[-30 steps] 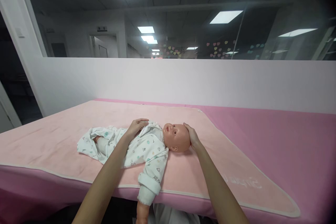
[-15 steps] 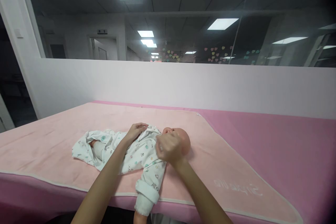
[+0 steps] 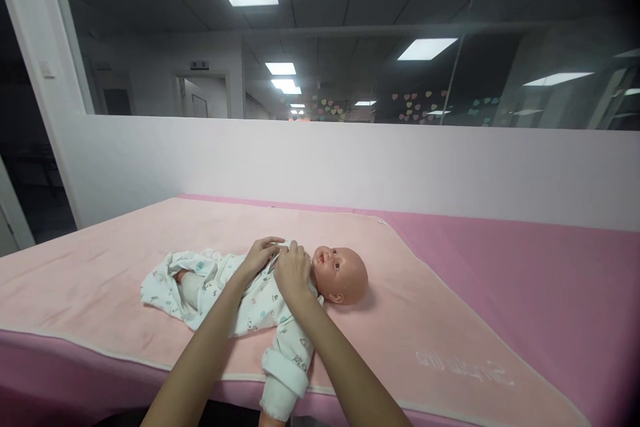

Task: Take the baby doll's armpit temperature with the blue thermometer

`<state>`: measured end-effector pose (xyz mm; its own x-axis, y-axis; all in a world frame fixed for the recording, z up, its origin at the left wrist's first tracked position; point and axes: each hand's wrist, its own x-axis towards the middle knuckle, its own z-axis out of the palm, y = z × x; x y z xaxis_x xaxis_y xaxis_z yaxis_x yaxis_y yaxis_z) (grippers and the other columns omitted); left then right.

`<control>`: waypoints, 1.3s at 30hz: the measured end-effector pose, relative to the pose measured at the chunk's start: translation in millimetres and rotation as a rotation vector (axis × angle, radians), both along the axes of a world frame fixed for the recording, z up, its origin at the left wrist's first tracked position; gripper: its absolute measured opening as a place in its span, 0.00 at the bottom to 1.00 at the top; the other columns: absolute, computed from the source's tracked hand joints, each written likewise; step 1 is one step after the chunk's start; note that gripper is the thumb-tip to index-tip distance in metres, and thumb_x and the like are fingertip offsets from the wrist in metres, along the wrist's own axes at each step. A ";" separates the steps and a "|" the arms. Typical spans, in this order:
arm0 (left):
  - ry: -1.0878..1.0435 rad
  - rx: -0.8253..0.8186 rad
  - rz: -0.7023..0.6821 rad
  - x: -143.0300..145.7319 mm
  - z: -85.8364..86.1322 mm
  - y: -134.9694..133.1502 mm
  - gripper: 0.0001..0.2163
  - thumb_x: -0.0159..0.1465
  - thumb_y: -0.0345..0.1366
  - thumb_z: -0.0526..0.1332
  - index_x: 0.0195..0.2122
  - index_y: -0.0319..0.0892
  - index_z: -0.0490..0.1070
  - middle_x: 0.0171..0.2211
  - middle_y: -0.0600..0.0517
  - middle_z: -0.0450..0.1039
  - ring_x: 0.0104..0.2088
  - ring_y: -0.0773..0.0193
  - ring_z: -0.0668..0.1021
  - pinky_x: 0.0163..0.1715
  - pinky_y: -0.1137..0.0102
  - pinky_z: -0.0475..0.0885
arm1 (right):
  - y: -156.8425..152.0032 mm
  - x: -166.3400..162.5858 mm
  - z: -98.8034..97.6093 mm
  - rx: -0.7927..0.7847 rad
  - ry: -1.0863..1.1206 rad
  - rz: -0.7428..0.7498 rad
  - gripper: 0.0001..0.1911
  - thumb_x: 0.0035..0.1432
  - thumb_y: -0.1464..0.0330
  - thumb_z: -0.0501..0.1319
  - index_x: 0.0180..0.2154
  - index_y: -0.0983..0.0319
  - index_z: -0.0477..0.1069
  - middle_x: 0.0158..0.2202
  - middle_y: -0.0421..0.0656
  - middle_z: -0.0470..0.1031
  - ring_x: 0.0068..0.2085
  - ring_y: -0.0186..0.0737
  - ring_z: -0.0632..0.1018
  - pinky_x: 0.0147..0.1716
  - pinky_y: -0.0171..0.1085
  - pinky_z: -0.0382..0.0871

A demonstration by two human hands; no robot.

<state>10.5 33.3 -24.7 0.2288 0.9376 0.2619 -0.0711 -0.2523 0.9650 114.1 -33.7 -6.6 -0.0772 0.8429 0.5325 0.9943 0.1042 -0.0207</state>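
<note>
A baby doll [image 3: 345,275] lies on its back, its bald head to the right and its face turned upward. It wears a white printed romper [image 3: 257,307] with a rolled cuff on the near sleeve; that arm hangs over the table's front edge. My left hand [image 3: 263,253] rests on the doll's chest, its fingers bent over the romper's far front edge. Close beside it, my right hand [image 3: 294,270] is closed on the romper's front below the doll's chin. The fingertips of both hands almost meet. Whatever fabric edge or fastener lies under them is mostly hidden.
A peach blanket [image 3: 425,320] with a pale border covers much of the pink table surface [image 3: 550,280]. Behind it stands a low white wall [image 3: 350,160] with a window above. A dark doorway [image 3: 30,147] opens at the left.
My right hand has moved left and down from in front of the doll's face to the romper's chest, uncovering the face. My left hand stays on the chest. The view has shifted slightly.
</note>
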 end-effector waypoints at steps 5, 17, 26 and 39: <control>-0.016 -0.015 0.048 -0.8 0.9 -0.5 0.24 0.47 0.31 0.57 0.48 0.37 0.65 0.34 0.47 0.75 0.12 0.79 0.55 0.13 0.77 0.49 | 10.3 7.6 -2.1 -0.086 0.064 -0.019 0.13 0.55 0.80 0.47 0.38 0.67 0.68 0.35 0.51 0.72 0.38 0.44 0.73 0.33 0.36 0.64; -0.019 -0.047 -0.096 3.1 6.6 -6.7 0.20 0.47 0.31 0.64 0.43 0.39 0.70 0.34 0.47 0.75 0.26 0.69 0.73 0.25 0.76 0.64 | 3.6 80.4 46.9 0.484 1.267 0.286 0.09 0.51 0.66 0.54 0.32 0.62 0.69 0.29 0.43 0.73 0.31 0.36 0.72 0.33 0.34 0.66; -0.443 -0.067 -0.105 -3.8 11.2 -9.4 0.13 0.48 0.39 0.66 0.32 0.37 0.71 0.28 0.51 0.70 0.26 0.70 0.70 0.27 0.74 0.65 | 4.1 77.2 47.2 0.316 1.631 0.620 0.12 0.43 0.63 0.64 0.29 0.65 0.71 0.25 0.41 0.72 0.26 0.32 0.72 0.27 0.34 0.69; -0.728 -0.121 -0.112 -9.9 10.8 -4.0 0.11 0.47 0.39 0.67 0.28 0.40 0.68 0.22 0.57 0.63 0.23 0.74 0.66 0.23 0.77 0.62 | -4.0 66.0 49.5 0.127 1.593 0.701 0.13 0.42 0.62 0.66 0.29 0.65 0.72 0.24 0.41 0.74 0.25 0.34 0.74 0.28 0.37 0.72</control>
